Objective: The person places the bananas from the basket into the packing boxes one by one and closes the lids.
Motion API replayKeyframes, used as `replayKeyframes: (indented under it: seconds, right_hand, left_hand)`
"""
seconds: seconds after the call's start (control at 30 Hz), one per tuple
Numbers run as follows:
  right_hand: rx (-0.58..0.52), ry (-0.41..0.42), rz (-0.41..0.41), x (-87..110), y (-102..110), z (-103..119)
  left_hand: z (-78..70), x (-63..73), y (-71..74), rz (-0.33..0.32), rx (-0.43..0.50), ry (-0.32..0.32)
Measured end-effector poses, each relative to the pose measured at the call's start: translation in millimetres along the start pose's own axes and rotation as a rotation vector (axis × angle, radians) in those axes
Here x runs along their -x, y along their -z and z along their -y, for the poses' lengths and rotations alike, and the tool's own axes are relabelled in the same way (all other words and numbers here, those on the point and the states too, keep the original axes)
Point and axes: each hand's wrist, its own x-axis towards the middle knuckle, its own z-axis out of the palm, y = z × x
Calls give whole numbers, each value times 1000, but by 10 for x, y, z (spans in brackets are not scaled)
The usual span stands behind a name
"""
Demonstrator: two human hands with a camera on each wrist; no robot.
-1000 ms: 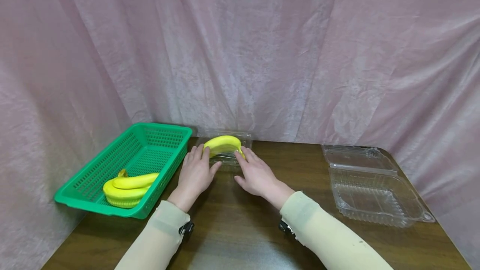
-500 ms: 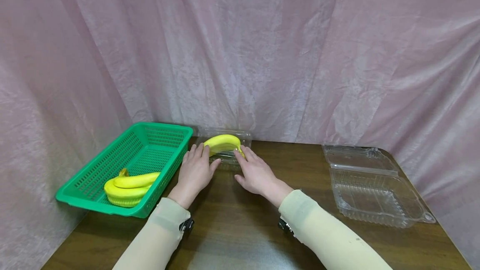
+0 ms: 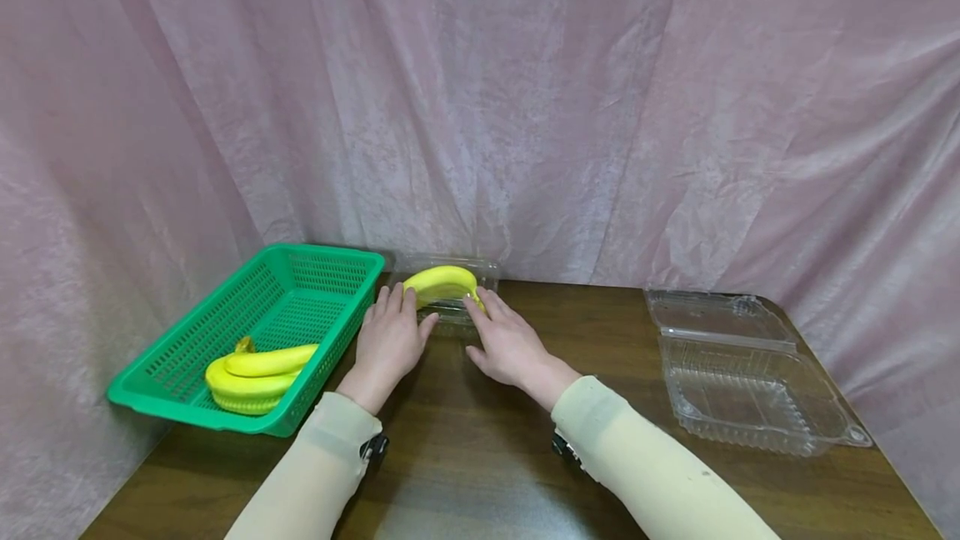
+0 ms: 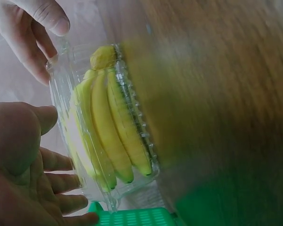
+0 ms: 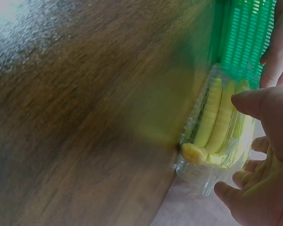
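Observation:
A bunch of yellow bananas [image 3: 441, 277] lies inside a clear plastic clamshell box [image 3: 491, 273] at the back of the table. In the left wrist view the bananas [image 4: 106, 122] show through the clear wall, with the lid [image 4: 68, 113] down over them. My left hand [image 3: 390, 340] has its fingers stretched over the box's near left corner. On the near right corner lie the extended fingers of my right hand [image 3: 512, 347]. The right wrist view has the stem end of the bananas [image 5: 193, 153] towards that hand. Neither hand curls round the box.
To the left stands a green plastic basket [image 3: 300, 307] holding another bunch of bananas [image 3: 258, 377]. A second clear clamshell box [image 3: 757, 390], lid raised back, sits at the right on the brown wooden table [image 3: 465, 473]. A pink curtain [image 3: 525, 107] hangs behind the table.
Both hands and the box of bananas have shifted slightly back and to the left. The basket and the second box stay in place.

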Motion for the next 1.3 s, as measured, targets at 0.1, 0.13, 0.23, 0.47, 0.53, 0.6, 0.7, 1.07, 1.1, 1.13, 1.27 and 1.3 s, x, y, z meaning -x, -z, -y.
replayKeyframes:
  seconds: [0.1,0.13,0.23,0.47,0.53,0.6,0.7,1.07,1.1,1.13,1.27,1.3]
  right_hand:
    - [2,7,-8,-15,-4,-6]
    - [2,9,-12,-19,-8,-10]
    - [13,9,-7,-22,-1,-4]
    - [25,5,-11,-26,-29,-7]
    - [26,3,-10,-24,-37,-5]
    - [28,0,-6,-24,-39,-2]
    - [26,-5,0,-21,-39,2]
    - [22,-5,9,-8,-18,10]
    - [18,-3,8,-8,-15,9]
    - [16,-2,9,-5,-13,8]
    - [8,3,10,6,-9,-7]
    - [4,4,9,11,-9,-12]
  left_hand:
    - [-2,-4,21,-5,0,2]
    - [-3,-5,23,-4,1,5]
    - [-4,-8,29,6,7,11]
    - [4,-8,32,8,9,14]
    - [7,-5,31,13,11,15]
    - [8,-3,29,26,15,20]
    - [7,-5,24,42,18,26]
    - [4,-3,10,46,28,35]
    - [5,0,8,46,29,33]
    - [6,2,5,44,30,32]
    - [1,10,9,48,41,32]
    - [0,10,10,50,42,32]
